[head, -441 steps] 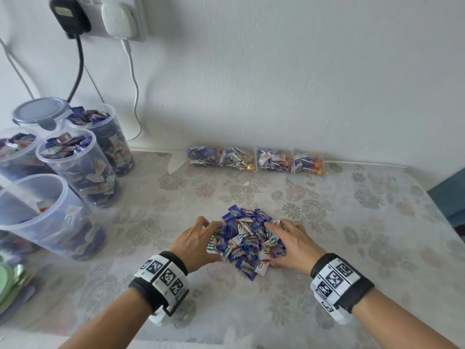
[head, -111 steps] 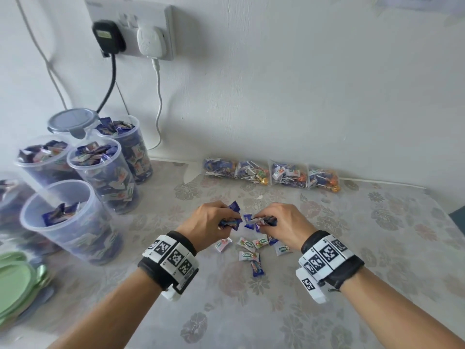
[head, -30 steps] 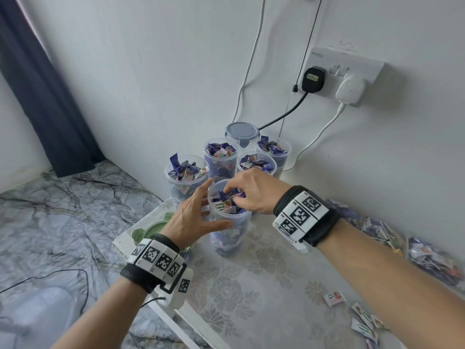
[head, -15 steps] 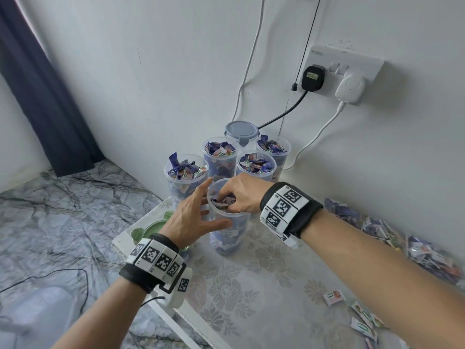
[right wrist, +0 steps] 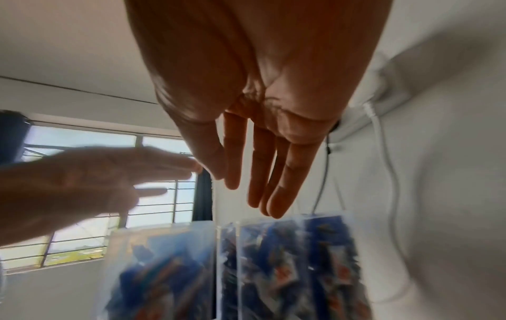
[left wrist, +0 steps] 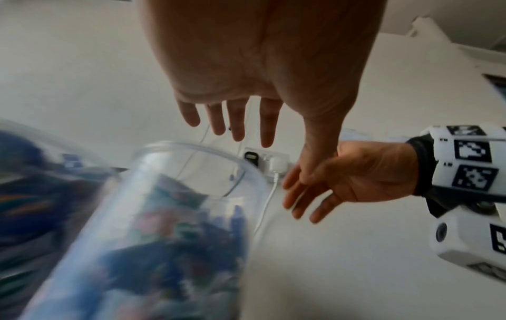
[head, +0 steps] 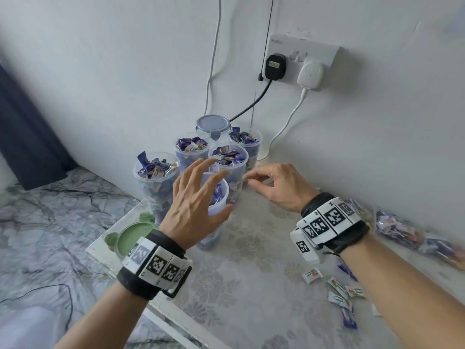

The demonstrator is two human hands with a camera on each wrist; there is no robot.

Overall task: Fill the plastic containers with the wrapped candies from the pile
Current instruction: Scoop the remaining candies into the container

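Note:
Several clear plastic containers stand in a cluster by the wall, most heaped with blue-wrapped candies. The nearest container (head: 219, 207) is partly filled, blue wrappers showing inside. My left hand (head: 201, 195) hovers in front of it with fingers spread and straight, holding nothing; in the left wrist view this hand (left wrist: 238, 121) is apart from the blurred container (left wrist: 170, 194). My right hand (head: 266, 182) is just right of the cluster with its fingers loosely bent and empty, and hangs over the containers (right wrist: 295, 259) as the right hand (right wrist: 254, 173). Loose candies (head: 337, 289) lie at lower right.
One container has a grey lid (head: 213, 124) on. Green lids (head: 130, 238) lie at the table's left corner, close to its edge. Clear bags of candy (head: 402, 230) line the wall on the right. Two cables hang from the wall socket (head: 302, 61) behind the cluster.
My right hand has come out of the nearest container and moved right, empty. My left hand has let go of that container's side and spread its fingers.

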